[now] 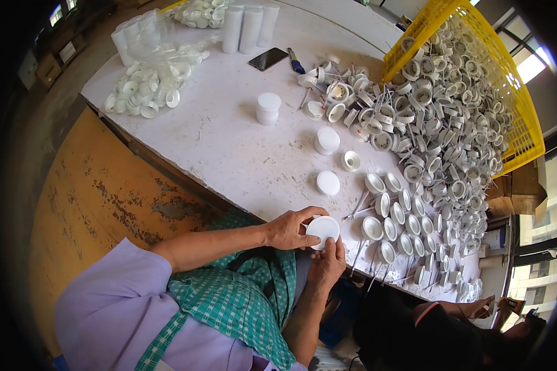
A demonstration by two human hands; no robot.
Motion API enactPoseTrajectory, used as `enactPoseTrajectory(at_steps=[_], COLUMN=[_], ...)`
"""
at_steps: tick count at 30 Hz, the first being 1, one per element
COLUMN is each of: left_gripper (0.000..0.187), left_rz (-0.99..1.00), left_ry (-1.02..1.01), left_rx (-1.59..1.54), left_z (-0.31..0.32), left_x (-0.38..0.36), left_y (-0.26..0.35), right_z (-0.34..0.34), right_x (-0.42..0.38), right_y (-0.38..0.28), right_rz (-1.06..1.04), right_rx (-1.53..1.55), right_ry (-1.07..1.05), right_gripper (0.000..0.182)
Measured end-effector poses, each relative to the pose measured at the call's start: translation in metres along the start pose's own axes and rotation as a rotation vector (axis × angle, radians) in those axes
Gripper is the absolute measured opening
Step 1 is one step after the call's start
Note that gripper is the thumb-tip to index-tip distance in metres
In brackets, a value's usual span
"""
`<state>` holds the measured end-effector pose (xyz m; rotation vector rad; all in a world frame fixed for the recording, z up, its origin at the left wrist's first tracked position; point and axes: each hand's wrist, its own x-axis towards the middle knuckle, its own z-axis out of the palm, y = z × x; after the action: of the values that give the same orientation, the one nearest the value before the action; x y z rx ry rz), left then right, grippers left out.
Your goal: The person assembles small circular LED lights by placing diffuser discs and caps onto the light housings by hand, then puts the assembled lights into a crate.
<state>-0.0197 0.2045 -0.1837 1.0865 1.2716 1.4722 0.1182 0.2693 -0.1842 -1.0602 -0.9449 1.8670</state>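
Between my two hands, over the near edge of the table, is a round white lamp housing (323,230) with a flat white disc facing up. My left hand (289,229) grips its left side, thumb on the rim. From below, my right hand (330,264) pinches the lower rim with its fingers pressed on the disc. Just beyond my hands lies a white disc-topped piece (328,183). Farther back are a similar piece (327,141) and a short stack of white discs (268,109). A small open white cup (351,161) sits beside them.
A yellow crate (526,133) lies tipped at the right, spilling many wired white housings (439,111). Rows of open housings (397,213) stand near the right edge. At the back are a phone (268,59), a cutter (296,61), bagged caps (145,86) and disc stacks (250,29). Another person's hand (476,307) shows lower right.
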Motion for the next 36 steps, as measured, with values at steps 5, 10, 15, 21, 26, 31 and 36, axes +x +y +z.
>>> enactPoseTrajectory(at_steps=[5, 10, 15, 21, 26, 31, 36], left_gripper=[0.049, 0.047, 0.047, 0.048, 0.049, 0.048, 0.048], left_rz=[-0.028, 0.031, 0.018, 0.010, -0.017, 0.030, 0.014], left_ry=[0.041, 0.085, 0.087, 0.076, 0.063, 0.139, 0.162], left_rx=[0.020, 0.025, 0.019, 0.049, 0.114, 0.190, 0.198], left_z=[-0.002, -0.004, -0.005, -0.008, -0.008, -0.004, -0.002], left_x=[-0.003, -0.005, -0.006, -0.007, -0.007, -0.007, -0.008], left_y=[0.004, 0.001, 0.001, -0.001, 0.003, 0.006, 0.001], right_z=[0.005, 0.007, 0.008, 0.010, 0.011, 0.011, 0.009], right_x=[-0.001, 0.000, 0.000, -0.001, -0.001, -0.001, -0.001], right_y=[0.001, 0.004, 0.006, 0.005, 0.008, 0.008, 0.012], right_rz=[0.002, -0.002, -0.015, -0.014, -0.022, -0.031, -0.087], right_rx=[-0.016, -0.029, -0.042, -0.055, -0.065, -0.080, -0.114], right_ry=[-0.009, -0.024, -0.050, -0.041, -0.029, -0.021, -0.025], right_gripper=[0.033, 0.034, 0.034, 0.034, 0.033, 0.031, 0.023])
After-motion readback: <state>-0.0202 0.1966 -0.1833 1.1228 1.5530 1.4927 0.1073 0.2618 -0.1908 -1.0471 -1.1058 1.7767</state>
